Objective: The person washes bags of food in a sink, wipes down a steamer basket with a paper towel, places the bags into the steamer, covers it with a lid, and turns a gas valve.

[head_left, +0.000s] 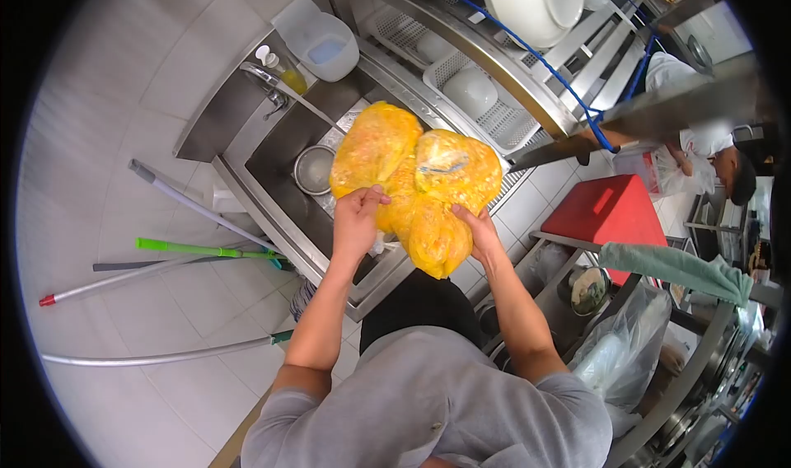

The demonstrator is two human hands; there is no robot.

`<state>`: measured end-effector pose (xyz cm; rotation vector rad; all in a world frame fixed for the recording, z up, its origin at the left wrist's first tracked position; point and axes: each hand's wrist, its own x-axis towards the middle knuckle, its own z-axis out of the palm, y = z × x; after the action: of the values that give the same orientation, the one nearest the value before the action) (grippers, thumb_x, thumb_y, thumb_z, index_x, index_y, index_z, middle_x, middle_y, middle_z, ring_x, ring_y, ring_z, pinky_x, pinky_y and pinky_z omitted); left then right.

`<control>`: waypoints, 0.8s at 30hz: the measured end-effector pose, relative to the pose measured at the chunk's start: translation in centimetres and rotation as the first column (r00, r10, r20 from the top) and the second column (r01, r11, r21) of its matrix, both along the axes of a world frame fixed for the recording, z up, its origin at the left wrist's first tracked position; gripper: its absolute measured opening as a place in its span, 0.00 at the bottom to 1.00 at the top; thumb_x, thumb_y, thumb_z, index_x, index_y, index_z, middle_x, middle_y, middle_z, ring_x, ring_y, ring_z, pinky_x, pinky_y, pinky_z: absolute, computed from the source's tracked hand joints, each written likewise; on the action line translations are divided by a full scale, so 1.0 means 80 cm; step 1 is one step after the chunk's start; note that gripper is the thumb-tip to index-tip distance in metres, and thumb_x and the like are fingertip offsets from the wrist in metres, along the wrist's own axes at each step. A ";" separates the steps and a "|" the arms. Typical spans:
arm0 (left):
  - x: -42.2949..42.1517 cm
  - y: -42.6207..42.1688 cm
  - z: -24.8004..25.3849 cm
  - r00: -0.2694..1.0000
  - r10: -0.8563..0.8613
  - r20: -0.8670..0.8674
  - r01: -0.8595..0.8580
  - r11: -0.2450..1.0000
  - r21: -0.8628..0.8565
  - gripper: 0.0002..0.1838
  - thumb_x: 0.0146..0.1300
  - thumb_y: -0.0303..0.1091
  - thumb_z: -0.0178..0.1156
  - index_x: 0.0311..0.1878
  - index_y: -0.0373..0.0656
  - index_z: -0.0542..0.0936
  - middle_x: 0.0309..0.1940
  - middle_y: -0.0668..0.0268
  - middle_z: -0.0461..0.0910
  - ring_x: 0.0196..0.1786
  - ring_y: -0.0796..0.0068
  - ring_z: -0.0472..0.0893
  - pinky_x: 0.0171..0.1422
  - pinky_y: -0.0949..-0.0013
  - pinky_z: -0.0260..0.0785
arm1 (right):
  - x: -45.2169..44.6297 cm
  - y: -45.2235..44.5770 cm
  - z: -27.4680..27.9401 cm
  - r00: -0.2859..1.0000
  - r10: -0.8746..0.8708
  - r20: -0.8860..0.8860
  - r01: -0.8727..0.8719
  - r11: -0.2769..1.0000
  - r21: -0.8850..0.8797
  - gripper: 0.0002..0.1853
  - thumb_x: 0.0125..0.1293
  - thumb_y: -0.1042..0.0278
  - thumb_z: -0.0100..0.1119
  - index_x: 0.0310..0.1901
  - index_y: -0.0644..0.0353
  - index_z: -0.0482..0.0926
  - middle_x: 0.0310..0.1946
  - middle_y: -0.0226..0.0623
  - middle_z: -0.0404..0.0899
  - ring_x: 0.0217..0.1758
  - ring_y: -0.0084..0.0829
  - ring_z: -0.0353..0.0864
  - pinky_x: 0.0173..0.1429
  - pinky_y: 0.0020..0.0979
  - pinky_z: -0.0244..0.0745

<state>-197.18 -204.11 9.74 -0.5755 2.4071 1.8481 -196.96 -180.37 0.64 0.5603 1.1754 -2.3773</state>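
The yellow bag (404, 189) is held up in front of the person, over the right part of the sink (255, 208). It bulges into 3 lobes, 2 toward the far side and 1 toward the body; its plastic is creased and glossy, with a pale patch and blue marks on the right lobe.

The left grip (356, 219) pinches the bag at its left edge, thumb and fingers closed on the plastic. The right grip (481, 232) clasps the right side, thumb on top; the other fingers are mostly hidden beneath.

In the sink, left of the bag, sits a round metal bowl (315, 170). At the sink's far left corner are the tap (268, 79), a soap bottle (293, 81) and a white tub (328, 49). Beyond the bag, baskets (521, 128) hold white dishes under a metal rack (527, 87). Poles (198, 248) lean at the left. To the right are a red box (606, 211), a green cloth (667, 269) and, farther off, another person (710, 141).
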 end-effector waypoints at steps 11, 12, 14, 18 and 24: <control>0.005 0.041 -0.086 0.925 -0.328 -0.189 0.325 0.944 -0.048 0.20 0.73 0.42 0.56 0.32 0.35 0.86 0.26 0.56 0.85 0.30 0.69 0.81 0.39 0.65 0.71 | 0.093 0.045 -0.069 0.964 -0.258 -0.059 0.255 0.965 -0.063 0.30 0.65 0.70 0.67 0.66 0.60 0.66 0.59 0.40 0.78 0.59 0.37 0.81 0.62 0.40 0.79; 0.003 0.044 -0.109 0.933 -0.350 -0.081 0.343 0.935 -0.085 0.20 0.73 0.41 0.56 0.31 0.34 0.86 0.26 0.54 0.85 0.31 0.65 0.83 0.40 0.64 0.72 | 0.099 0.047 -0.080 0.965 -0.263 -0.019 0.262 0.965 -0.031 0.31 0.64 0.69 0.68 0.66 0.61 0.66 0.59 0.41 0.78 0.59 0.37 0.81 0.62 0.40 0.79; -0.013 0.035 -0.124 0.941 -0.326 -0.088 0.320 0.945 -0.071 0.20 0.72 0.40 0.56 0.31 0.34 0.86 0.26 0.54 0.85 0.31 0.64 0.83 0.40 0.64 0.72 | 0.101 0.047 -0.084 0.961 -0.275 -0.033 0.273 0.960 -0.060 0.31 0.64 0.69 0.68 0.66 0.61 0.66 0.59 0.41 0.78 0.59 0.38 0.81 0.61 0.41 0.80; -0.009 0.012 -0.116 0.956 -0.285 0.065 0.285 0.959 0.013 0.18 0.72 0.38 0.56 0.32 0.34 0.86 0.27 0.60 0.85 0.32 0.72 0.79 0.42 0.68 0.70 | 0.117 0.050 -0.096 0.957 -0.289 -0.029 0.289 0.957 -0.028 0.31 0.65 0.67 0.66 0.67 0.62 0.66 0.60 0.43 0.77 0.59 0.39 0.81 0.61 0.41 0.80; -0.031 -0.035 -0.134 0.953 -0.274 -0.133 0.274 0.962 -0.018 0.19 0.73 0.40 0.56 0.34 0.34 0.86 0.25 0.56 0.84 0.31 0.72 0.81 0.40 0.67 0.70 | 0.142 0.057 -0.077 0.921 -0.389 -0.014 0.389 0.921 -0.014 0.30 0.65 0.67 0.67 0.66 0.64 0.68 0.59 0.43 0.78 0.59 0.40 0.81 0.64 0.41 0.79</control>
<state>-199.64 -206.94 -0.98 -0.1089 2.4184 1.8201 -185.58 -175.83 -5.50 0.8403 1.1421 -2.7193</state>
